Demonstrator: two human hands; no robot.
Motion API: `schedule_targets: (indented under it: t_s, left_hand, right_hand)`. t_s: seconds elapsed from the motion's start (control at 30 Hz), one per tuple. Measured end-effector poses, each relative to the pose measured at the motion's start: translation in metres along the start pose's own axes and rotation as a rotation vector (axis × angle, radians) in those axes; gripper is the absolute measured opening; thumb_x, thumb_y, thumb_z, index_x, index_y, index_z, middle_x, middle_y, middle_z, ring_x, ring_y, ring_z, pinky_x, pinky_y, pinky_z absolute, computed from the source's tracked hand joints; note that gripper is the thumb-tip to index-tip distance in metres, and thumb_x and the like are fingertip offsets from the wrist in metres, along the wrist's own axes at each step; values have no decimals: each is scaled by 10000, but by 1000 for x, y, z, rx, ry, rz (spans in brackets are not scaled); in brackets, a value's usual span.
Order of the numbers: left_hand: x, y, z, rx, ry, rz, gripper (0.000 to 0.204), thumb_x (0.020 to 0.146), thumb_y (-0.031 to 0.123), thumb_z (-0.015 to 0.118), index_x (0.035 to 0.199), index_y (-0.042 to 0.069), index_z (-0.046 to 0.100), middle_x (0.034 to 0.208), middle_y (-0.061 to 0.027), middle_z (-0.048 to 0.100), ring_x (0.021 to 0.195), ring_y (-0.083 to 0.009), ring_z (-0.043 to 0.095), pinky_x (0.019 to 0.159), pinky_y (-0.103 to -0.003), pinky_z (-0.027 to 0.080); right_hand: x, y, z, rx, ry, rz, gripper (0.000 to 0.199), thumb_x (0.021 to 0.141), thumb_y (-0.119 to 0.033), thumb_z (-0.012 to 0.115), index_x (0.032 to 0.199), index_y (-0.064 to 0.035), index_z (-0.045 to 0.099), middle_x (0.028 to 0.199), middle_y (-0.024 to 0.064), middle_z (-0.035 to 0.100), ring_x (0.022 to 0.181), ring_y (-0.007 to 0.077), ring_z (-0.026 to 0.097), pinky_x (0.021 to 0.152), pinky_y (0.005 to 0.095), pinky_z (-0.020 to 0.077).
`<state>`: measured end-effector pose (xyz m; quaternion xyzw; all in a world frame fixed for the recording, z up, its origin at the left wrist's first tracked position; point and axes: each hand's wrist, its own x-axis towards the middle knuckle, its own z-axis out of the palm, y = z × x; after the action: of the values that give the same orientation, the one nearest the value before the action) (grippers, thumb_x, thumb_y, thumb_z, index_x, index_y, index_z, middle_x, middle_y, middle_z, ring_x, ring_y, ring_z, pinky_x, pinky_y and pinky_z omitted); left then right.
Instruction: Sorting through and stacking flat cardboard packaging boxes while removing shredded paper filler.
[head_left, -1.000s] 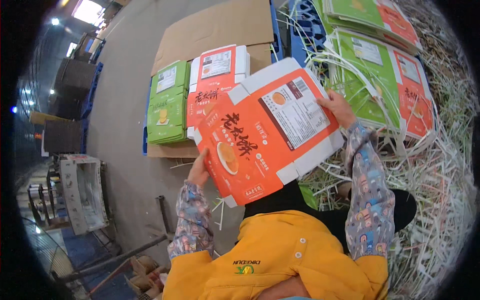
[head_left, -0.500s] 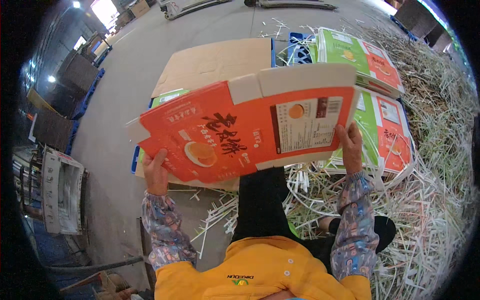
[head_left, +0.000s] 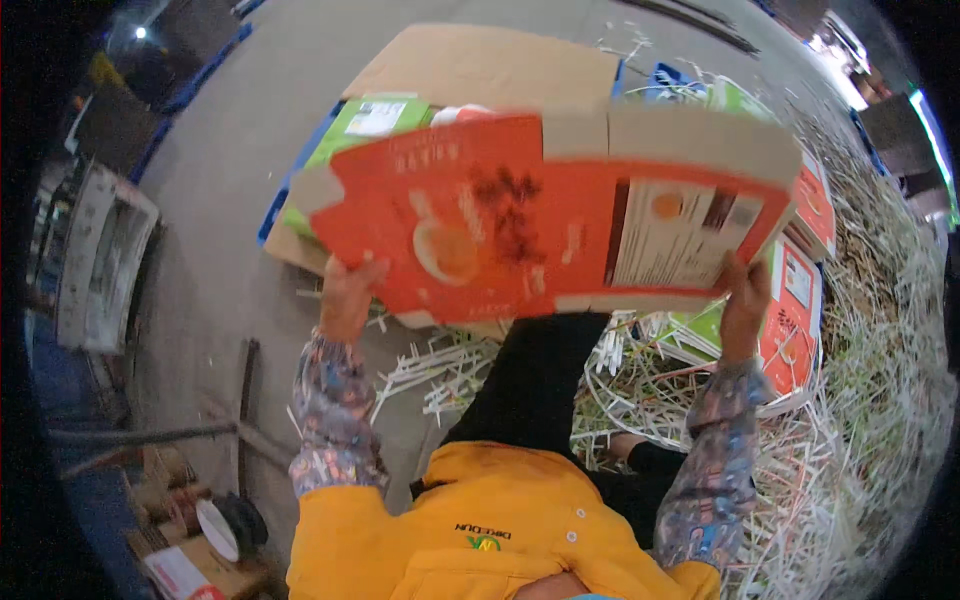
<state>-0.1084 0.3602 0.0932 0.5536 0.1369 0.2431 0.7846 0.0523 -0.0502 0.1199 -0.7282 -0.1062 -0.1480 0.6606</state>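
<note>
Orange carton (head_left: 530, 220) spans between hands, left (head_left: 347, 292), right (head_left: 745, 300).

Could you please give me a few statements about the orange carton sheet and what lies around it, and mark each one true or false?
1. Both hands hold the flat orange carton sheet: the left hand at its lower left edge, the right hand at its lower right. True.
2. The sheet lies flat on the floor. False: it is held up in the air.
3. Shredded paper strips cover the ground on the right. True.
4. The stack of sheets behind is all blue. False: it shows green and orange.
</note>
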Motion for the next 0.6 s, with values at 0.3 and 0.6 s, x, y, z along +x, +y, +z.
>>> schedule_targets:
  t_s: [0.3,0.6]
  left_hand:
    - [70,-34,-17,-348,302,206,413,729,5,598,1112,76,461,957,-27,540,835,-124,508,654,-243,425]
    - [96,-166,-62,-458,522,-141,298,752,24,576,1043,59,524,996,-63,525,883,-166,509,689,-283,455]
  right_hand:
    - [142,-149,113,-468,-27,-819,240,815,-210,559,968,-25,545,940,61,567,857,125,521,781,246,401]
    - [61,-47,110,-415,-122,-580,108,741,-95,580,774,-30,500,787,95,520,740,198,495,681,303,400]
